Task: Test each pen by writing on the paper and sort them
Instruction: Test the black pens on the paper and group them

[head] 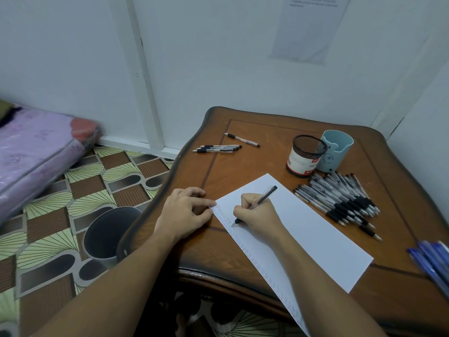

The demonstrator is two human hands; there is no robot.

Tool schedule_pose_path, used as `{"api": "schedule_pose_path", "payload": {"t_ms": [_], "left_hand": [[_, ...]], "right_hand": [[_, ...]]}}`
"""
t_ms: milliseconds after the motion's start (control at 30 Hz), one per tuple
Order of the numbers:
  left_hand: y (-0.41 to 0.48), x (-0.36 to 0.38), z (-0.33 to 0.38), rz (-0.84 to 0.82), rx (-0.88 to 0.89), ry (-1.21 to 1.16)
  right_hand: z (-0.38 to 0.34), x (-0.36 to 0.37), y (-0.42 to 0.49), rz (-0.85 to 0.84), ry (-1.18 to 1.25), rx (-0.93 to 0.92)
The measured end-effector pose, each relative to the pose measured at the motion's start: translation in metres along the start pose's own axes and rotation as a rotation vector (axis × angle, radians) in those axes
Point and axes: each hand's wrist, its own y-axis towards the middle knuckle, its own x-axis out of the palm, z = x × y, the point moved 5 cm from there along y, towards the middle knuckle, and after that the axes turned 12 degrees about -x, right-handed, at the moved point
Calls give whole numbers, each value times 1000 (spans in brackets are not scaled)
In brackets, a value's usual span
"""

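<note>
A white sheet of paper (308, 229) lies slanted on the brown wooden table (243, 164); small ink marks run along its left edge. My right hand (257, 212) grips a black pen (264, 197) with its tip on the paper near that edge. My left hand (187, 212) rests on the table, its fingertips pressing the paper's top-left corner. A heap of several black pens (340, 198) lies right of the paper. Three pens (217, 148) lie together at the far left, with a single pen (241, 139) just behind them.
A black mesh cup (305, 155) and a light blue holder (336, 150) stand at the back right. Several blue pens (432, 261) lie at the right edge. On the patterned floor left of the table stands a grey bin (109, 234); a purple mattress (31, 152) lies beyond.
</note>
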Motion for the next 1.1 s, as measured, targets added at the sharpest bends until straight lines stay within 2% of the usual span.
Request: {"api": "schedule_pose_path", "payload": {"t_ms": [433, 567, 767, 833, 967, 1100], "left_hand": [[-1, 0, 1, -6, 15, 35], [-1, -1, 0, 39, 51, 46], [-1, 3, 2, -53, -9, 84], [-2, 3, 1, -53, -12, 83], [-1, 2, 0, -34, -12, 65], [-1, 2, 1, -31, -8, 63]], "right_hand": [[-1, -1, 0, 9, 12, 3], [-2, -1, 0, 10, -28, -2], [-1, -3, 1, 1, -40, -9], [1, -7, 4, 71, 4, 20], [5, -25, 10, 287, 255, 135], [3, -27, 9, 309, 319, 167]]}}
